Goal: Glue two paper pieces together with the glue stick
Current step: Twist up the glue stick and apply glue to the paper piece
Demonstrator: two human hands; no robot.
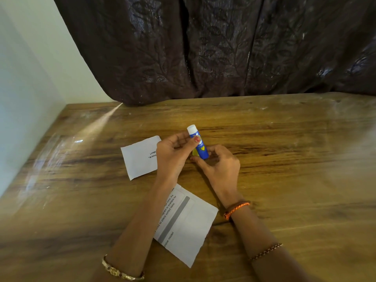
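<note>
Both hands hold the blue glue stick (198,143) above the wooden table (284,159): left hand (173,155) on the barrel, right hand (220,165) at its lower end. The white cap (192,129) is fitted. Two paper pieces lie flat and apart, the far piece (140,156) and the near piece (187,224).

View, one only: camera worn on my head, wide-angle, looking forward and down over the tabletop (284,139). Facing: toward the dark curtain (223,47) hanging at the tabletop's far edge; pale wall (30,68) along its left edge. Nearness: close, my forearms enter from the bottom edge and my hands meet above the tabletop's middle. Straight lines bow toward the frame's borders.
</note>
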